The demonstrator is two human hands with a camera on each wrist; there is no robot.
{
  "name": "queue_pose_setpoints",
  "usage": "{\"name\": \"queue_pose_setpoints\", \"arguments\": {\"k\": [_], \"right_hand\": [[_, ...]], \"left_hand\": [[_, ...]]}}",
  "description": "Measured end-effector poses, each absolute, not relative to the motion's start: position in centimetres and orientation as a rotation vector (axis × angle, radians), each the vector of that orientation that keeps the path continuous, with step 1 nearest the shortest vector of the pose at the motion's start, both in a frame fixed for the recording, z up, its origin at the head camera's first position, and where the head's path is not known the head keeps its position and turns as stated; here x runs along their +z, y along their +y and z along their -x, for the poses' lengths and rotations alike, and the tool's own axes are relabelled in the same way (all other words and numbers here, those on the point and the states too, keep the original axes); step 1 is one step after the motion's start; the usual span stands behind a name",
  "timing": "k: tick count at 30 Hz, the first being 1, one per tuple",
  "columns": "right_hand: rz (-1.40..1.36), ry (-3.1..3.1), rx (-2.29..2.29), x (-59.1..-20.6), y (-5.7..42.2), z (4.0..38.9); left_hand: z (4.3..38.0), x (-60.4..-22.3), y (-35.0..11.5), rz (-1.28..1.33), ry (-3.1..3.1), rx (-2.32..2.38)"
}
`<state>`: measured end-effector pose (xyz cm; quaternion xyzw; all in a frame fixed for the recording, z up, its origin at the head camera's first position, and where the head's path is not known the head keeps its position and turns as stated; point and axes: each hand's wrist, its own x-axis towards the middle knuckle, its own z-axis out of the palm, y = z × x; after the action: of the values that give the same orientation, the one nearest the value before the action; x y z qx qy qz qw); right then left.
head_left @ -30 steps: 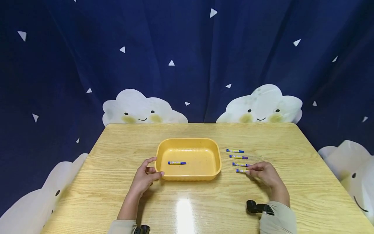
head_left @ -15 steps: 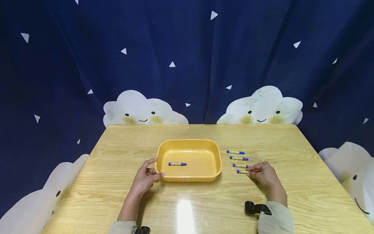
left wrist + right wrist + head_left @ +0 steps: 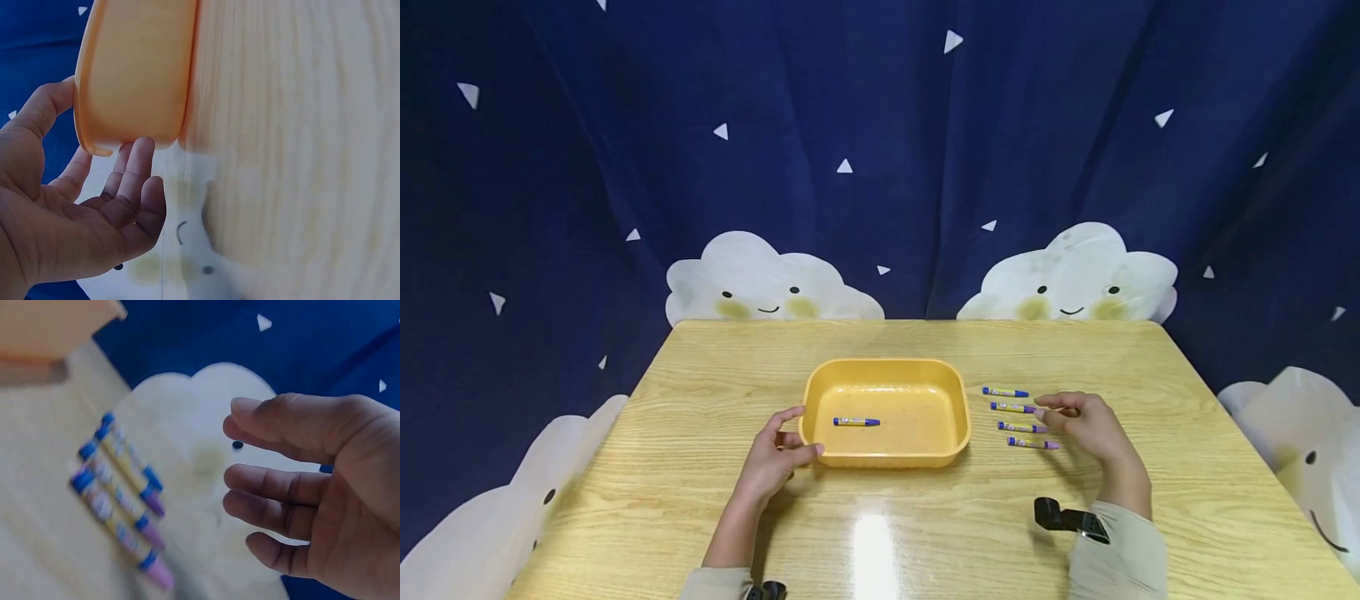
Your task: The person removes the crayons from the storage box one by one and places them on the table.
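My left hand [image 3: 767, 463] holds the left front corner of a yellow plastic tray [image 3: 886, 460], its thumb and index finger at the rim. In the left wrist view the other fingers lie bent beside the tray's outer wall [image 3: 140, 75]. One crayon [image 3: 852, 422] with a dark blue tip lies inside the tray. To the right of it, several crayons form a row on the table, from a blue one [image 3: 1004, 392] at the back to a pink-purple one [image 3: 1032, 443] in front. Over their tip ends hovers my right hand [image 3: 1093, 429], fingers loosely bent and holding nothing.
The wooden table [image 3: 722, 350] extends on all sides of the tray. A dark blue curtain [image 3: 887, 167] with white triangles and clouds hangs behind it. A black wrist camera [image 3: 1067, 518] sits on the right sleeve.
My right hand has come off the front crayon and moved back a little, toward the purple-tipped crayon. The front crayons' tips are now uncovered. My left hand stays at the tray.
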<state>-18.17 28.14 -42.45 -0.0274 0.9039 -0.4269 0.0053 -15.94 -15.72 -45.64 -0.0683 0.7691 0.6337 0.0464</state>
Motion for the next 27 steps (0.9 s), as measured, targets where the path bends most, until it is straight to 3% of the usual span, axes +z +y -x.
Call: {"name": "queue_pose_setpoints", "arguments": {"k": [12,27], "right_hand": [[0.282,2.672,-1.466,-40.1,22.9,21.5],[0.465,2.465,-1.605,-40.0,16.0,23.4]], "left_hand": [[15.3,-44.4,-15.6,0.182,2.318,1.939],[16.0,-46.0,-15.8,0.196,2.34,1.971]]}}
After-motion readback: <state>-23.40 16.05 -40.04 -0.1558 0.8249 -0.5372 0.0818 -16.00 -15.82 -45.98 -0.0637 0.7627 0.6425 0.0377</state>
